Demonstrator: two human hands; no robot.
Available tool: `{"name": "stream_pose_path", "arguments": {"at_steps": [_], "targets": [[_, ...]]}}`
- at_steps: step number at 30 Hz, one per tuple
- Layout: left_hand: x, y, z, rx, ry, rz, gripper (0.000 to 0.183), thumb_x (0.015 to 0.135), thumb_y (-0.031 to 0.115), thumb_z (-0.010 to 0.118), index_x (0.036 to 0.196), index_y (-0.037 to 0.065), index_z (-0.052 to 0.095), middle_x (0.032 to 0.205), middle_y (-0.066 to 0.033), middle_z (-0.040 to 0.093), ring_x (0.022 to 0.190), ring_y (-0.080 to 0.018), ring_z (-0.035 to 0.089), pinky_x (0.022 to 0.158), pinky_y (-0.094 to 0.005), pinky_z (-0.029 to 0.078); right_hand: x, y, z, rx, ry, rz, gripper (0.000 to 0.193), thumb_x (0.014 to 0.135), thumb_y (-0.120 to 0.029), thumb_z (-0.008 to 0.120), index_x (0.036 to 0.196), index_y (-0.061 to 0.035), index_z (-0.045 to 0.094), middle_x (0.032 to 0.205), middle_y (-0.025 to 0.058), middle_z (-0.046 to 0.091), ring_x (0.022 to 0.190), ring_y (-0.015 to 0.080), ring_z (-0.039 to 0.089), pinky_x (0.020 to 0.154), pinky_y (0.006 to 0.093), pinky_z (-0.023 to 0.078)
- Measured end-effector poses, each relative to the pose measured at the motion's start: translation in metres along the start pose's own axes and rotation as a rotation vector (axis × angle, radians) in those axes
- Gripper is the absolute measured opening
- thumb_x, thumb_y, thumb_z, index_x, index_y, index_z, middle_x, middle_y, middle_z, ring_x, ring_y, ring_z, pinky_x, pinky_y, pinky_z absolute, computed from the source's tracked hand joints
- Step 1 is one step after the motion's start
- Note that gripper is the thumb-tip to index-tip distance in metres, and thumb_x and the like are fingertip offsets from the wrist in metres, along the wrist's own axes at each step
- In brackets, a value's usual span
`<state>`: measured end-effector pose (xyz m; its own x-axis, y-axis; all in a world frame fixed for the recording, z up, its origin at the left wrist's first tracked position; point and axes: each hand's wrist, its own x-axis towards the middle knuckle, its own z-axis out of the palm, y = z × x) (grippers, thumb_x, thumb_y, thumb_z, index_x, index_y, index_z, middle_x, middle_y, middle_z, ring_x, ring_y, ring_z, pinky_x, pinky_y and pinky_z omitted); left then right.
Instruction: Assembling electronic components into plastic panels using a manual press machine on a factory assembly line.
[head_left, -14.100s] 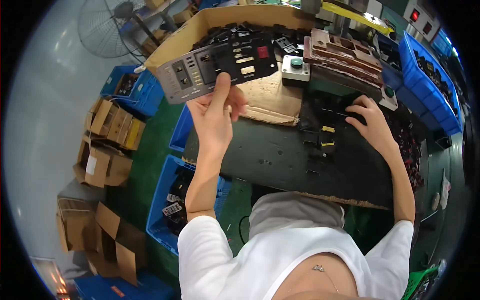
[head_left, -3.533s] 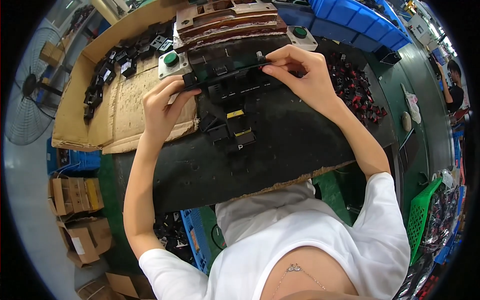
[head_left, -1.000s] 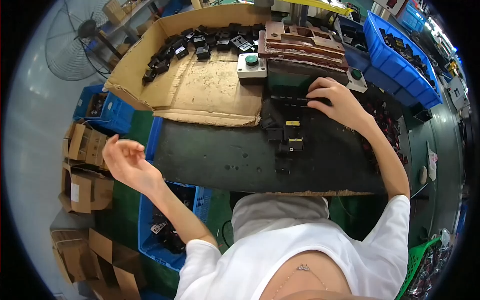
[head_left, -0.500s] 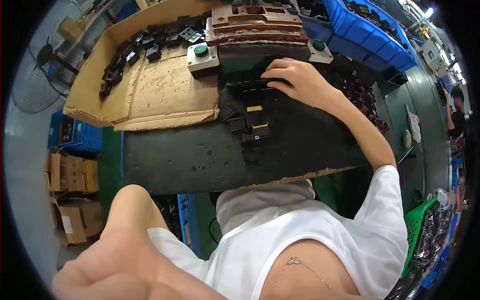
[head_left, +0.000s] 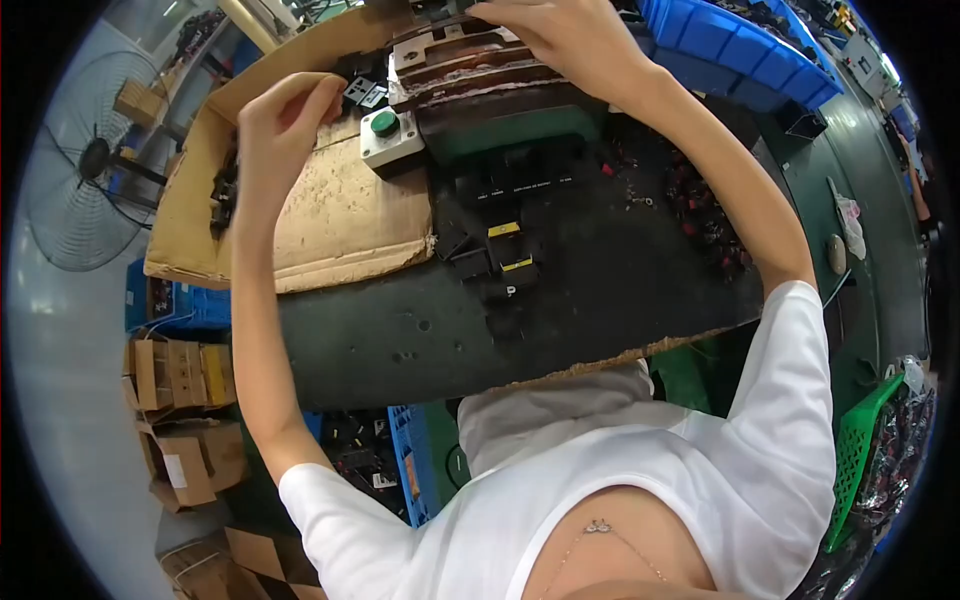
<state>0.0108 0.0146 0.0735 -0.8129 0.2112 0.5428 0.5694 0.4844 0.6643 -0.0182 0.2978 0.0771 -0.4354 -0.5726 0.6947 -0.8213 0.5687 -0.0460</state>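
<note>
My left hand (head_left: 285,125) is raised over the cardboard tray (head_left: 335,215), its fingers curled toward the thumb. Whatever lies between them, if anything, I cannot make out. Just beyond its fingertips are black plastic parts with silvery faces (head_left: 365,93). My right hand (head_left: 565,40) reaches over the top of a brown layered block fixture (head_left: 470,75). Its fingertips are drawn together at a dark part near the upper edge, and what they grip is unclear. A green push button (head_left: 384,123) on a white box stands at the fixture's left.
Small black housings with yellow tops (head_left: 506,231) lie on the dark worktable (head_left: 370,345). Black and red pieces (head_left: 705,215) are heaped at the right. A blue bin (head_left: 735,50) stands at the far right, and a green basket (head_left: 858,450) beside my right arm.
My left hand has swung from the lower left, close to the camera, up to the cardboard tray. My right hand has moved from the fixture's lower front up to its top.
</note>
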Motion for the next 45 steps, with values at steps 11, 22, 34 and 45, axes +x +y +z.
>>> {"name": "stream_pose_path", "arguments": {"at_steps": [11,22,34,45], "targets": [[0.053,-0.155,0.013,0.747,-0.368,0.073,0.058,0.068,0.016,0.069,0.121,0.002,0.05,0.109,-0.0159,0.052,0.107,-0.0307,0.049,0.094,-0.0351,0.04,0.017,0.053,0.019,0.071,-0.242,0.18,0.024,0.08,-0.027,0.062,0.085,-0.0042,0.068,0.078,0.0145,0.065,0.075,0.0314,0.062,0.069,0.0366,0.05],[0.052,-0.169,0.037,0.572,-0.151,0.126,0.046,0.064,0.009,0.069,0.108,0.004,0.057,0.095,-0.0165,0.057,0.094,-0.0324,0.053,0.085,-0.0374,0.043,-0.045,0.013,-0.025,-0.077,-0.176,-0.09,0.023,0.083,-0.016,0.06,0.102,-0.0024,0.063,0.113,0.0102,0.058,0.105,0.0271,0.053,0.088,0.0356,0.043],[0.05,-0.171,0.019,0.556,-0.088,-0.05,0.041,0.068,0.021,0.07,0.106,0.007,0.062,0.091,-0.0171,0.063,0.087,-0.0268,0.062,0.077,-0.0335,0.048,-0.104,0.036,-0.058,0.116,-0.119,0.287,0.018,0.086,-0.014,0.059,0.095,0.001,0.061,0.095,0.0101,0.063,0.086,0.023,0.06,0.078,0.0301,0.046],[0.059,-0.089,0.02,-0.854,0.17,-0.494,0.035,0.078,0.0,0.054,0.113,0.002,0.054,0.104,-0.0094,0.054,0.095,-0.0181,0.05,0.084,-0.0283,0.042,-0.152,0.066,-0.057,0.095,-0.418,0.596,0.017,0.073,-0.009,0.067,0.086,0.0009,0.062,0.079,0.0108,0.063,0.075,0.0241,0.062,0.069,0.0328,0.049]]}}
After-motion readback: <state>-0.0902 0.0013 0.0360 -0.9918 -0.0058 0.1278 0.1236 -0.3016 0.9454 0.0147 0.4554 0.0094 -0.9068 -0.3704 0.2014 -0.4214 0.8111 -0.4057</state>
